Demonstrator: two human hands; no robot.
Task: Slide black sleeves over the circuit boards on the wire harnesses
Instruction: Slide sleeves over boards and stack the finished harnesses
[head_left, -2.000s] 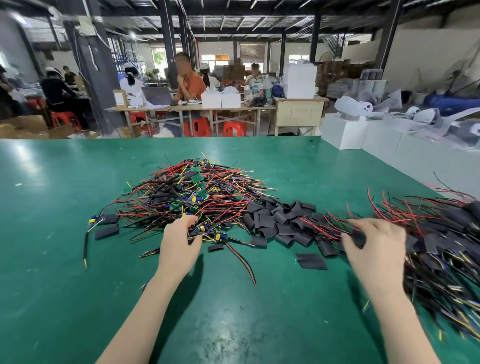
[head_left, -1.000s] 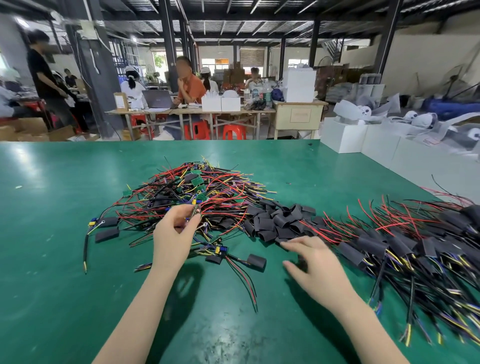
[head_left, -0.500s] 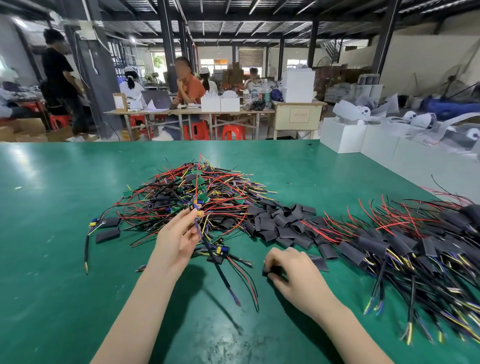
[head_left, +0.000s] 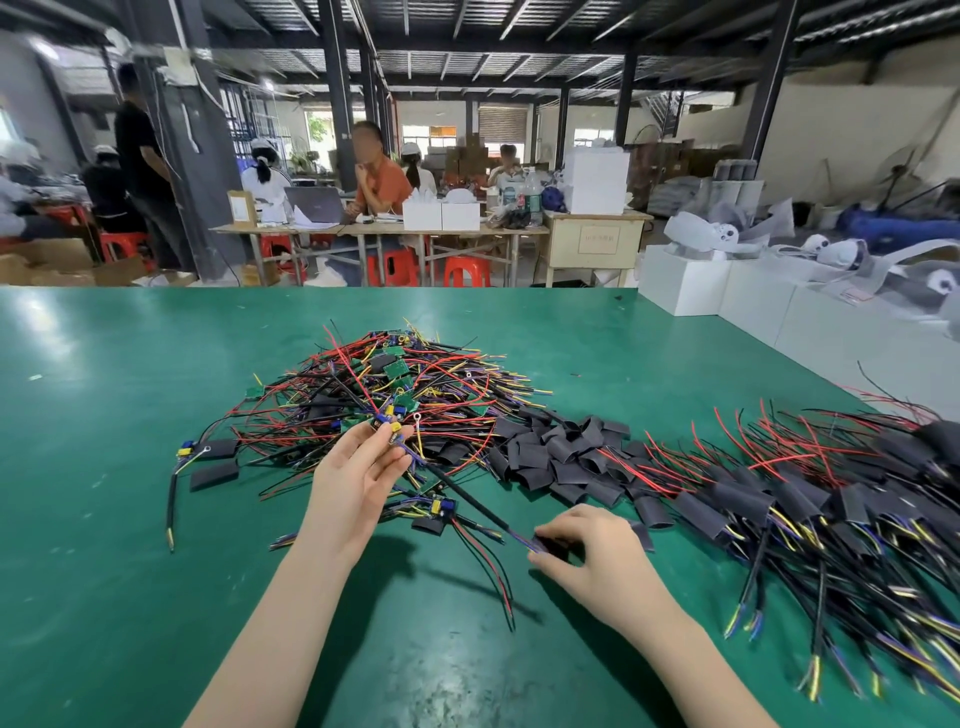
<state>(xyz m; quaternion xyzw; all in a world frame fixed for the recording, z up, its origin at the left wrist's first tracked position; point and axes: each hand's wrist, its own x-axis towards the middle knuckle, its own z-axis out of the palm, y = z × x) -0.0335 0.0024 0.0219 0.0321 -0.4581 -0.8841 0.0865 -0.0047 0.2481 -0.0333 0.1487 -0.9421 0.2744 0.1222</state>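
My left hand (head_left: 358, 478) pinches the board end of one wire harness (head_left: 457, 491), lifted just in front of the tangled pile of unsleeved harnesses (head_left: 395, 395). The harness's black cable runs down and right to my right hand (head_left: 587, 558). That hand pinches a black sleeve (head_left: 550, 545) at the cable's free wire ends, low over the green table (head_left: 104, 519). Loose black sleeves (head_left: 561, 452) lie heaped between the two piles. Sleeved harnesses (head_left: 810, 499) are stacked at the right.
Two stray sleeves and a harness (head_left: 208, 457) lie left of the pile. White boxes (head_left: 727, 291) stand past the table's right edge. People sit at tables (head_left: 379, 228) far behind, and one person stands at the back left.
My right hand left the sleeved pile, picked a black sleeve from the heap and brought it to the cable's end. My left hand lifted one harness out of the tangle.
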